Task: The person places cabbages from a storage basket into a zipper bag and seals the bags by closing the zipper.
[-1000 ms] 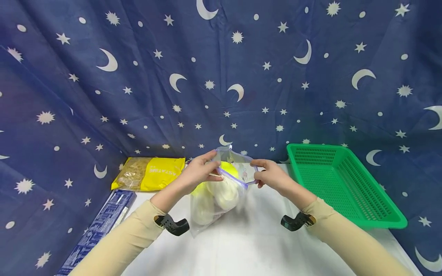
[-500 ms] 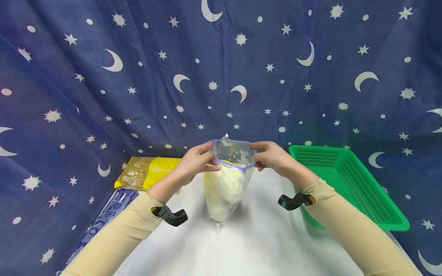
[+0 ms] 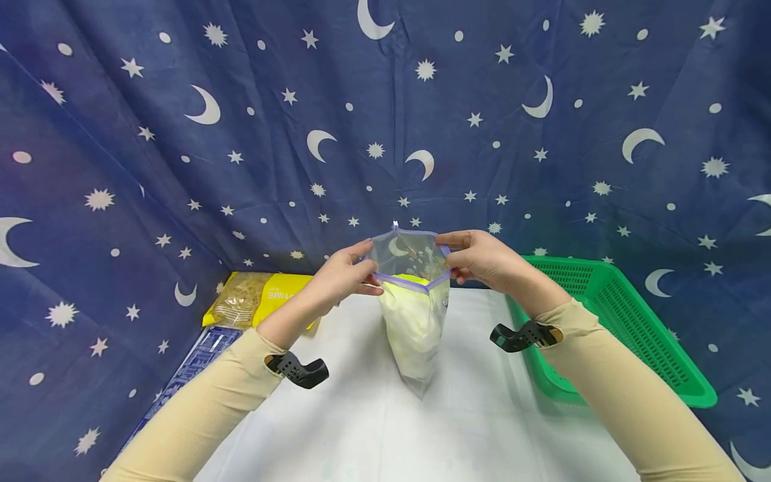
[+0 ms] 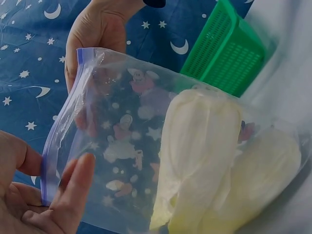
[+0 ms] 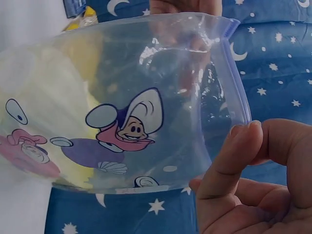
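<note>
One clear bag [image 3: 415, 314] is at the middle of the head view, mouth uppermost and spread wide, its bottom tapering to a corner. Whether that corner touches the white table [image 3: 361, 428] I cannot tell. The left hand [image 3: 346, 271] pinches the lilac rim [image 3: 402, 282] at its left end; the right hand [image 3: 482, 260] pinches it at the right end, between thumb and fingers. Pale vegetables [image 4: 200, 146] with yellow tips lie inside, filling the right half of the left wrist view. Cartoon figures [image 5: 126, 131] mark the bag at the centre of the right wrist view. In the head view a green basket [image 3: 638, 328] stands at the right, partly behind the right sleeve [image 3: 626, 395]; a yellow packet [image 3: 259, 298] lies centre left, a blue box [image 3: 201, 355] below it.
</note>
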